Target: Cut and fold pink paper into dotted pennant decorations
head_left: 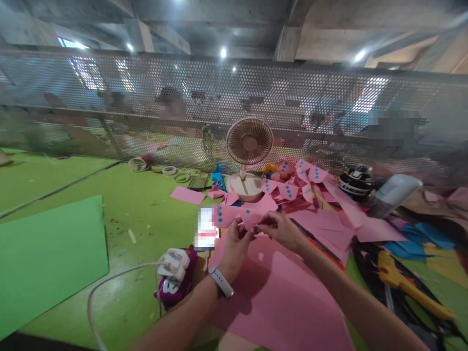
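Both my hands are raised over a large pink paper sheet [285,297] on the green table. My left hand [234,243], with a grey watch on its wrist, and my right hand [280,230] pinch the same small pink paper piece with blue diamond marks [248,217] between their fingertips. Behind them lies a heap of similar pink folded pieces with blue diamonds [300,183].
A small beige desk fan [249,146] stands behind the pile. A phone [205,229] and a purple power strip with white plugs [175,273] lie to the left, beside a green paper sheet [47,258]. A yellow tool [405,282], bottle [395,192] and perforated metal screen [234,97] are around.
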A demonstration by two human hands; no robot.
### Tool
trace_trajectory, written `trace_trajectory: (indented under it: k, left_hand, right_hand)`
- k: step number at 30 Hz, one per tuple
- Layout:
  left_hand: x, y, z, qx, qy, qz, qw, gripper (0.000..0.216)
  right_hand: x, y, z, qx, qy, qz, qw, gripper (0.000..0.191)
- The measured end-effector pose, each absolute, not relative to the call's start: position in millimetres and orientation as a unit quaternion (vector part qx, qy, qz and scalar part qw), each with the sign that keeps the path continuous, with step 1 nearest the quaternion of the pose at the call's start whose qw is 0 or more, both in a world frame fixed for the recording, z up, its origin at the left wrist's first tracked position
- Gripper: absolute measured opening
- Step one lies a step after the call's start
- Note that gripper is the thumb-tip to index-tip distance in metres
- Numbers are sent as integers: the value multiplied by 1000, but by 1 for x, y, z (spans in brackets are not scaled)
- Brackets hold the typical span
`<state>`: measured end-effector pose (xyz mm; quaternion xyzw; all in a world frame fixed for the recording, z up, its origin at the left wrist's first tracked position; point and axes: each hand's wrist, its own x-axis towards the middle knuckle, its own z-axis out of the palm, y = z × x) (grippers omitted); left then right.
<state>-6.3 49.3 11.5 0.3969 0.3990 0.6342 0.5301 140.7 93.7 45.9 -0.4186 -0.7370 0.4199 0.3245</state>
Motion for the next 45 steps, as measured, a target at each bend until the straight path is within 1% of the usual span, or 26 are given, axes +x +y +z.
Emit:
trace_trajectory:
  k: [15,20,24,31,39,45]
  left_hand:
    - [-4,49,15,392,408,634,527,40]
    - [-4,48,15,401,413,627,525,38]
    - [-4,46,17,433,411,615,515,32]
    - [-5,40,23,468,414,579,524,24]
    - [-4,41,17,433,425,562,563,31]
    - [-4,40,18,476,422,535,556,32]
  right_hand:
    - [143,92,51,-417,-755,399,312,17]
    - [144,90,53,-432,-772,343,314,13]
    - [146,90,53,-443,-797,267,313,10]
    - [155,90,63,-412,-853,195,256,8]
    - [160,89,72,-387,-867,197,244,8]
    - [161,89,75,-380,-869,200,244,9]
